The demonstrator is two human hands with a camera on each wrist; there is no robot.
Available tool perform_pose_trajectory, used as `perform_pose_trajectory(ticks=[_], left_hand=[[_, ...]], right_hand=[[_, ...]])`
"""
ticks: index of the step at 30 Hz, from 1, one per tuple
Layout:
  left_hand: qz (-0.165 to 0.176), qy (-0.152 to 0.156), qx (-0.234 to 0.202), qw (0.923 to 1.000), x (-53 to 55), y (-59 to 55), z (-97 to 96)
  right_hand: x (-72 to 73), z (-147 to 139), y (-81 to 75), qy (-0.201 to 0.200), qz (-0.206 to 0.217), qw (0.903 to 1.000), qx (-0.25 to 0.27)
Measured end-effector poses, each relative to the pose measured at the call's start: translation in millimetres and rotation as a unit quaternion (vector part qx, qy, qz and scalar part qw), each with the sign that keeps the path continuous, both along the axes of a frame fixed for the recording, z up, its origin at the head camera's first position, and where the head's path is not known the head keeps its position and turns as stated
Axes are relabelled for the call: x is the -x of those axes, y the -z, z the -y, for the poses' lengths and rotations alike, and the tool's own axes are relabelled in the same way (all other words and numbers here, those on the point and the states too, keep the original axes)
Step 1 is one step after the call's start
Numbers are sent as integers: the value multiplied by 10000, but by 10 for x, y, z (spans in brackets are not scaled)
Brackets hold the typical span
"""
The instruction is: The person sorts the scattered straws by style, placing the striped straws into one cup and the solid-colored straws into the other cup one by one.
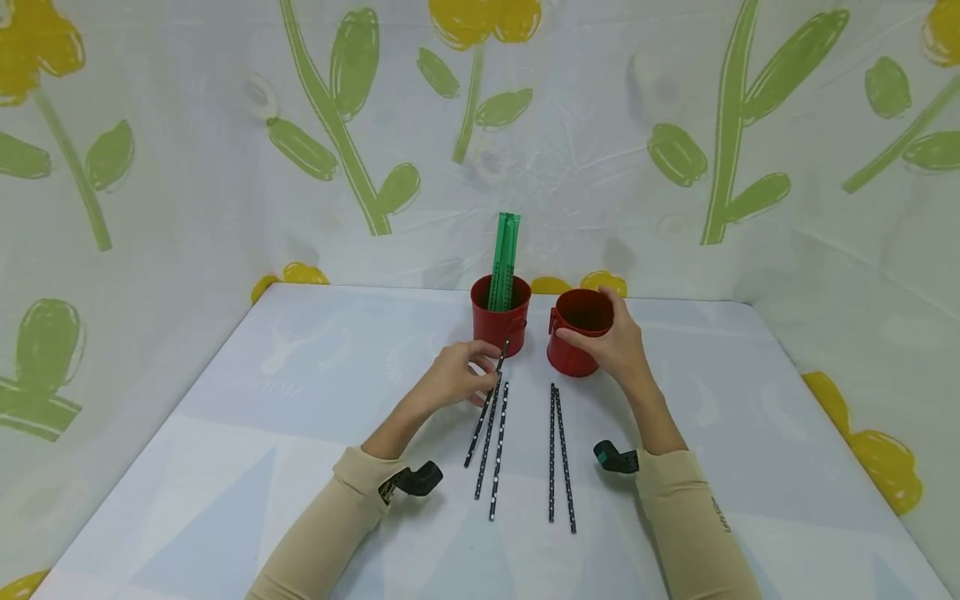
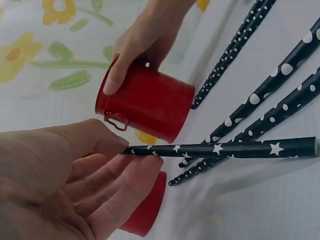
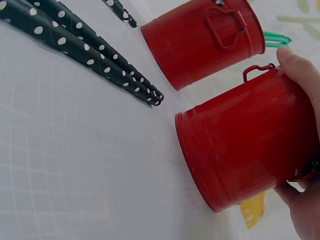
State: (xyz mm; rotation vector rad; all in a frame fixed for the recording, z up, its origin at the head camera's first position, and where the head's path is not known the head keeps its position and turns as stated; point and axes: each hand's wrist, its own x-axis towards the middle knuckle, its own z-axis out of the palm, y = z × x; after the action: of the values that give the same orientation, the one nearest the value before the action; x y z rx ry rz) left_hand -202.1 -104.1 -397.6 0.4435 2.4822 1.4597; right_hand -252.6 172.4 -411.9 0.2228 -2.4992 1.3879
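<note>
My left hand point(image 1: 450, 375) pinches one end of a black paper straw with white stars point(image 2: 220, 150) between thumb and fingers. Just past it stands a red metal bucket point(image 1: 487, 323), which holds green wrapped sticks point(image 1: 503, 262). My right hand point(image 1: 624, 343) grips a second red bucket point(image 3: 245, 145) by its sides, thumb at the near rim and fingers around the far side. That bucket stands upright beside the first, and its inside looks dark in the head view. Two black straws with white dots point(image 1: 500, 450) lie close to the pinched one.
Two more dotted black straws point(image 1: 561, 467) lie side by side in front of the right bucket. The pale table point(image 1: 315, 483) has a back edge just behind the buckets. A flower-patterned curtain point(image 1: 570, 150) encloses the back and sides.
</note>
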Motion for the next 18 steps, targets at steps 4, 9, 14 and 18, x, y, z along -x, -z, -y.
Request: perform_pose_trajectory(ticks=[4,9,14,18], left_hand=[[-63,44,-140,9999,-9,-13,0],[-100,98,-323,9994,-29,-11,6],[-233,151,-487,9984,-36,-16,1],[-283,212,-546,9979,-55,-79,-17]], right_hand=[[-9,5,-1,22,-28,10000,-28],[-25,12,4,-30,22,10000,-22],[-34,12,-9,-46,19,10000,31],[-23,8,-15,-38,-25,10000,36]])
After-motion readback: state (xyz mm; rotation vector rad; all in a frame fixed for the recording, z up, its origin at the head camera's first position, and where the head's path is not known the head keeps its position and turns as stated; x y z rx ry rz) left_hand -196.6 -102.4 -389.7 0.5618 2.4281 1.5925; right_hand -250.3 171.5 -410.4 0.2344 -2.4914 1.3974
